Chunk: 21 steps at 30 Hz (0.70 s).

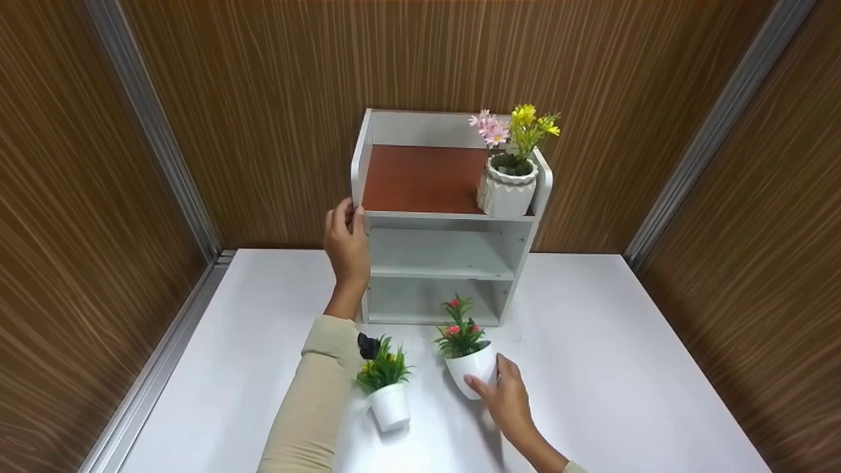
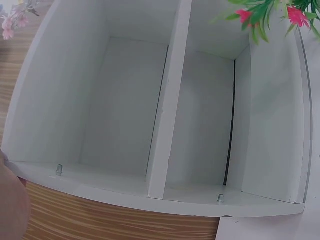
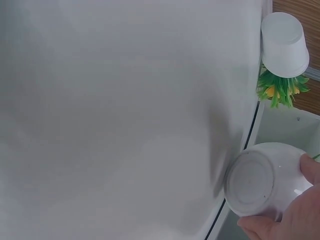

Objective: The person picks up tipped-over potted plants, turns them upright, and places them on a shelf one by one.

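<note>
My right hand (image 1: 511,399) grips a white pot (image 1: 474,369) of red-flowered artificial plant (image 1: 461,334), tilted, in front of the shelf's lowest compartment. The right wrist view shows the pot's round base (image 3: 250,184), with thumb and fingers on either side of it. My left hand (image 1: 348,246) holds the left side panel of a small white shelf unit (image 1: 441,276), at the level of its red-brown top board (image 1: 420,177). Only a blurred part of that hand (image 2: 12,205) enters the left wrist view, beside the shelf's edge.
A second white pot (image 1: 390,407) with yellow-flowered greenery stands on the white table (image 1: 591,368), near my left forearm. On the shelf's top right sits a pale textured pot (image 1: 509,194) with pink and yellow flowers. Wood-grain walls (image 1: 263,118) enclose the back and sides.
</note>
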Motion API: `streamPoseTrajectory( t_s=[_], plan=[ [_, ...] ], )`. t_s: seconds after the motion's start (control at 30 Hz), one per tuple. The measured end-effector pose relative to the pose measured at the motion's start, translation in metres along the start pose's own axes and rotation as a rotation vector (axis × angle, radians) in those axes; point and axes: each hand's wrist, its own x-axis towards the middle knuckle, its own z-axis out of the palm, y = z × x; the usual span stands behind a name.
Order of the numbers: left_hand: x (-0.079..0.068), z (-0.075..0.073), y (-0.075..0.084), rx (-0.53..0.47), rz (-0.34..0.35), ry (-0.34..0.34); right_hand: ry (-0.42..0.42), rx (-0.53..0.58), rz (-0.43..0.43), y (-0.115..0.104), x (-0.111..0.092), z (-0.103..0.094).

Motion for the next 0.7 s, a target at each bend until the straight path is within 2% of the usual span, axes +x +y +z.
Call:
streamPoseTrajectory(
  t_s=[0.23,0.37,0.57,0.7],
  plan=[
    [-0.002,0.0,0.001,-0.011,-0.022,-0.003,-0.054,0.028,0.052,0.004,-0.005,-0.006],
    [-0.002,0.001,0.001,-0.013,-0.029,-0.002,-0.052,0.049,0.051,0.008,-0.008,-0.01],
    [-0.002,0.002,0.0,-0.016,-0.025,0.004,-0.053,0.126,0.047,0.017,-0.011,-0.015],
    [-0.002,0.002,0.001,-0.024,-0.028,0.008,-0.085,0.174,0.083,0.021,-0.008,-0.018]
  ],
)
